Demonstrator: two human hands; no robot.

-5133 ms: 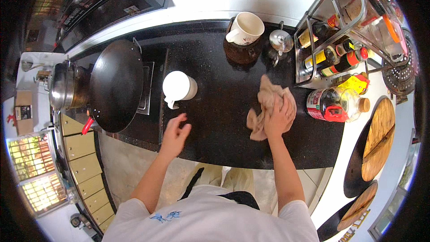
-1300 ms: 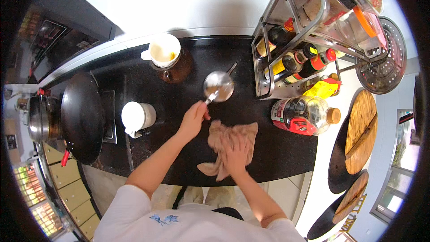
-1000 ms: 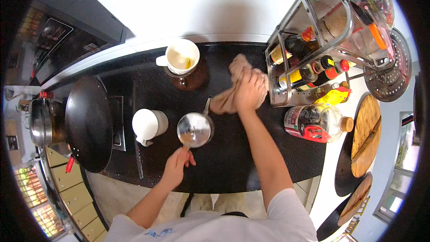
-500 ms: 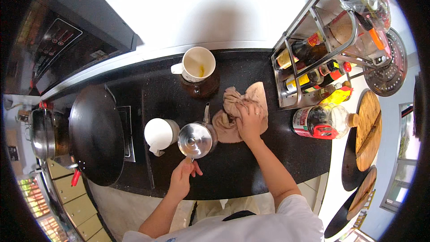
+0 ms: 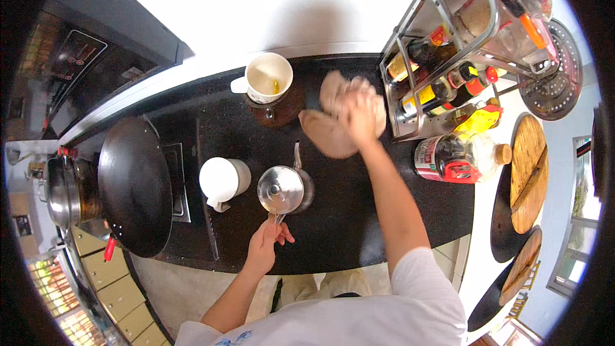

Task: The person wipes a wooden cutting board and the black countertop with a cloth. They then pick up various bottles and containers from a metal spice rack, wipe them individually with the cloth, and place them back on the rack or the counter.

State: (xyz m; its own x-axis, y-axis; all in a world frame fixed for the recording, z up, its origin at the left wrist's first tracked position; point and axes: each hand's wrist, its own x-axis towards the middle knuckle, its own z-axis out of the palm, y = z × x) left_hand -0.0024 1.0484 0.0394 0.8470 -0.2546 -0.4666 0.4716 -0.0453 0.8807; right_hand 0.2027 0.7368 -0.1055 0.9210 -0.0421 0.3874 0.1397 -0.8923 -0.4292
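Observation:
My left hand (image 5: 262,245) is closed round the handle of a small stainless steel pot (image 5: 280,188) with a lid and a thin spout, which stands on the black counter. My right hand (image 5: 360,110), smeared by motion, grips and presses a brownish cloth (image 5: 328,136) on the counter toward the wall. A white lidded jug (image 5: 219,181) stands just left of the steel pot, apart from it. Farther back, a white mug (image 5: 268,75) with something yellow inside sits above a dark brown glassy vessel (image 5: 280,113), whose shape is partly hidden.
To the right, a metal rack (image 5: 410,57) holds several sauce bottles, with a large plastic jug (image 5: 456,159) of dark liquid before it. On the left are a black wok (image 5: 136,186) and a steel pot (image 5: 64,192). Wooden boards (image 5: 529,173) lean at the far right.
My right hand has slid the cloth away from me, toward the wall, and the cloth has spread flatter. My left hand still holds the steel pot's handle, nearly in place.

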